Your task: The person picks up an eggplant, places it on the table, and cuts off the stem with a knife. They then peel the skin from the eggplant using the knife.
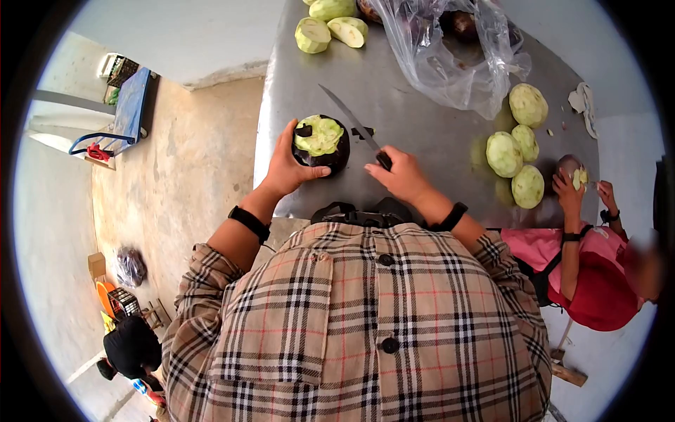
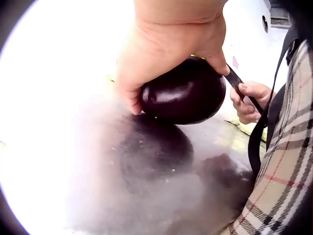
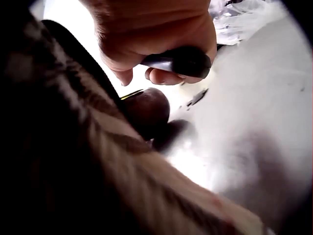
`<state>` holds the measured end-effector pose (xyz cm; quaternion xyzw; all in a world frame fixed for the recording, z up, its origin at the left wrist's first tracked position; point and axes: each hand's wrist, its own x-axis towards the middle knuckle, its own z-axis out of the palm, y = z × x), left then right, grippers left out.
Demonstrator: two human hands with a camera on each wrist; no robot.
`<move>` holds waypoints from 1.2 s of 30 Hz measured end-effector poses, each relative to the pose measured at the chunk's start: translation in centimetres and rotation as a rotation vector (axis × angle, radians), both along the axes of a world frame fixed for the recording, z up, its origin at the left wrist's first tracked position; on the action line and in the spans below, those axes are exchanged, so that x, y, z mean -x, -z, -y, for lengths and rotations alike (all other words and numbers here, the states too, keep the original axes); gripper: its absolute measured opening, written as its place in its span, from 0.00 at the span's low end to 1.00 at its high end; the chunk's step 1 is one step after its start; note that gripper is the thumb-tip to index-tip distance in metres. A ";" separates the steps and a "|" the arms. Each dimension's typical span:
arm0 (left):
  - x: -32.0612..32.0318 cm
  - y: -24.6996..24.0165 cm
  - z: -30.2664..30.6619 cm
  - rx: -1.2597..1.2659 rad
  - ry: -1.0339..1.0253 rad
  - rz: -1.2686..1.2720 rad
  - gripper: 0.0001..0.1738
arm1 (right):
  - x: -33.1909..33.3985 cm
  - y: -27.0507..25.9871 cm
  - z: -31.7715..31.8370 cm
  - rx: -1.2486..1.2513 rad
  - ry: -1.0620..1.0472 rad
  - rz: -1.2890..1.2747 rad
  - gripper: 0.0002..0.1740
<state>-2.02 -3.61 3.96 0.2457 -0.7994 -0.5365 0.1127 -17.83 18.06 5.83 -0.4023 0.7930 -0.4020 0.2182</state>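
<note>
Steel counter. Eggplant sits at near edge, part-peeled, pale face up. L hand curls round its left side, gripping. R hand is just right of it, fingers wrapped on knife handle. Blade runs away-left, just beside eggplant's right flank.

Around me, itemised: one grey steel table in bright daylight; one bare, stained concrete floor to my left; one white wall beyond it; one blue bench near that wall; one dark bag, one small cardboard box and one black crate on the floor.
</note>
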 end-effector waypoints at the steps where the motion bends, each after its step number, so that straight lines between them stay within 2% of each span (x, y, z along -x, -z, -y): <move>1: 0.1 -0.1 -0.3 0.036 -0.014 0.000 0.69 | -0.3 -0.9 0.8 0.033 -0.006 0.044 0.21; 5: 0.2 -0.8 -2.0 0.176 -0.062 0.014 0.70 | -1.2 -1.0 3.5 0.132 0.034 0.186 0.20; 10: 0.2 -1.4 -3.5 0.361 -0.078 0.026 0.69 | -1.6 -0.2 5.0 0.068 0.080 0.058 0.19; 17: 0.0 -1.5 -3.4 0.313 -0.056 0.006 0.67 | -0.7 1.1 4.6 0.043 0.155 0.074 0.11; 22: 0.1 -1.6 -2.6 0.222 -0.040 0.037 0.67 | 1.3 2.2 3.2 0.055 0.247 0.060 0.10; 27: -0.3 -1.0 -2.3 0.237 -0.055 0.029 0.68 | 3.2 3.3 2.0 -0.026 0.330 -0.002 0.12; 31: -0.6 -1.3 -2.7 0.282 -0.082 0.033 0.69 | 3.3 2.0 2.9 -0.015 0.285 -0.055 0.16; 34: -0.7 -1.4 -3.6 0.249 -0.111 0.064 0.68 | 2.0 0.3 5.1 0.156 0.156 -0.007 0.16; 36: -0.6 -1.4 -4.1 0.277 -0.113 0.034 0.69 | 1.0 -0.9 6.7 0.177 0.047 0.017 0.16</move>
